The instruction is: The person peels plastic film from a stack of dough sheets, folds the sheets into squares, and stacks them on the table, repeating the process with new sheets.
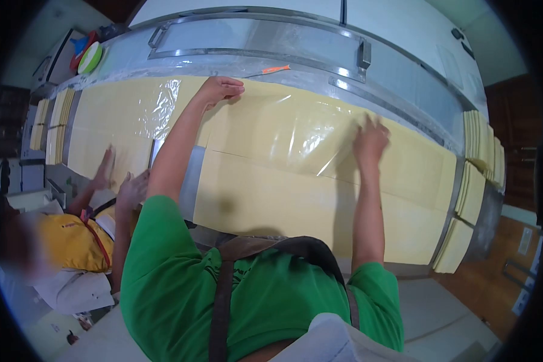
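Pale yellow sheets [253, 199], looking like thin rolled dough, lie flat across the long table in front of me. A shiny clear plastic film [308, 136] covers their far part, with bright creases. My left hand [222, 90] is at the film's far edge, fingers closed on it. Farther right, my right hand [371, 140] is slightly blurred; its fingers are bent and pinch the film, which creases toward them. Both arms reach forward over the sheets.
An orange-handled tool [276, 69] lies behind the sheets. Folded yellow stacks [469, 190] stand at right, more stacks [59, 123] at left. A green bowl [90, 58] sits back left. At my left, a co-worker in yellow [72, 241] has both hands at another covered sheet.
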Available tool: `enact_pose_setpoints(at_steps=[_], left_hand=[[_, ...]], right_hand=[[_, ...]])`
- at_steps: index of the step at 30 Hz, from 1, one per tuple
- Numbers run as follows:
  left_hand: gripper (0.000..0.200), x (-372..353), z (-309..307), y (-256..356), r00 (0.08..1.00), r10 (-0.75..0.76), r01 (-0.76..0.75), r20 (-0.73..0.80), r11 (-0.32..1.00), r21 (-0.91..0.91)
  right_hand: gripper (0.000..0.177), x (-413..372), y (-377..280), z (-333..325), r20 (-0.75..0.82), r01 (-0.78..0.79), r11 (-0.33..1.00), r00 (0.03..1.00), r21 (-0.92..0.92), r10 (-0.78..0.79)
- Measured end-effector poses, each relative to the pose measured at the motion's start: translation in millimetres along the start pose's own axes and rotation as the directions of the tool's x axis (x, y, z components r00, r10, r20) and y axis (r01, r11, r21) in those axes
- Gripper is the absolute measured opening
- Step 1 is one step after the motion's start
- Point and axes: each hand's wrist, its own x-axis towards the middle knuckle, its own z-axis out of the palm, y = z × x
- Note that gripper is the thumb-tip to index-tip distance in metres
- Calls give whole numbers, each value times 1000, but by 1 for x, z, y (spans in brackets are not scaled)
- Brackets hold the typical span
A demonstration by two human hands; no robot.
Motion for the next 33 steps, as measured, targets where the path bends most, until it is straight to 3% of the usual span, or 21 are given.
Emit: enact_pose_setpoints(at_steps=[2, 3, 4, 5, 6, 7, 9, 14, 16, 20, 23, 25, 26, 30, 31, 32, 33], left_hand=[[39, -4, 7, -4, 1000, -12, 12, -2, 997, 82], [38, -5, 10, -5, 1000, -6, 9, -17, 989, 151], [38, -4, 11, -8, 1000, -16, 16, -2, 984, 177], [38, -2, 12, -13, 1000, -13, 14, -4, 982, 190], [38, -2, 13, -17, 1000, -10, 12, -8, 980, 200], [38, -7, 16, -16, 1000, -18, 17, 1, 975, 220], [34, -17, 21, -13, 999, 19, -16, 46, 997, -75], [30, -24, 31, -21, 1000, 18, -18, 2, 1000, -1], [20, -19, 35, -28, 998, -10, 3, -59, 993, -120], [10, -14, 33, -27, 1000, -22, 19, -23, 995, -99], [6, -5, 16, -18, 997, 72, -70, -20, 995, 72], [9, 4, 8, -7, 969, 212, -135, -127, 885, 446], [9, 7, 7, -3, 946, 289, -138, -144, 766, 628], [11, 22, 17, -2, 946, 272, -52, -176, 663, 747], [12, 17, 27, -5, 808, 559, -130, -185, 476, 870], [14, 9, 37, -10, 601, 790, -137, -124, 255, 957], [14, -1, 49, -15, 596, 793, -131, -128, 254, 958]], right_hand=[[33, -8, -66, 21, -211, 280, 847, 956, 451, -204], [29, -11, -106, 18, 72, 113, 745, 975, 658, -211], [26, -13, -138, 27, 125, 58, 555, 950, 830, -286], [30, -10, -162, 42, 162, 51, 532, 924, 845, -346], [39, -8, -182, 52, 309, -77, 568, 894, 820, -325], [39, -9, -195, 64, 309, -92, 557, 899, 826, -311], [48, -8, -215, 84, 448, -283, 532, 869, 798, -209], [54, -18, -220, 77, 435, -284, 523, 880, 804, -191], [50, -18, -220, 73, 485, -320, 531, 851, 785, -204], [41, -18, -218, 92, 486, -370, 450, 856, 813, -174], [32, -12, -219, 93, 497, -414, 388, 856, 823, -141], [29, -9, -219, 91, 526, -457, 358, 842, 814, -123], [29, -7, -219, 89, 523, -453, 356, 843, 818, -129], [30, -9, -219, 88, 543, -470, 356, 828, 808, -140], [29, -8, -220, 87, 535, -462, 349, 832, 815, -149], [29, -8, -219, 85, 531, -456, 350, 833, 819, -156], [27, -9, -219, 82, 547, -466, 365, 821, 806, -161]])
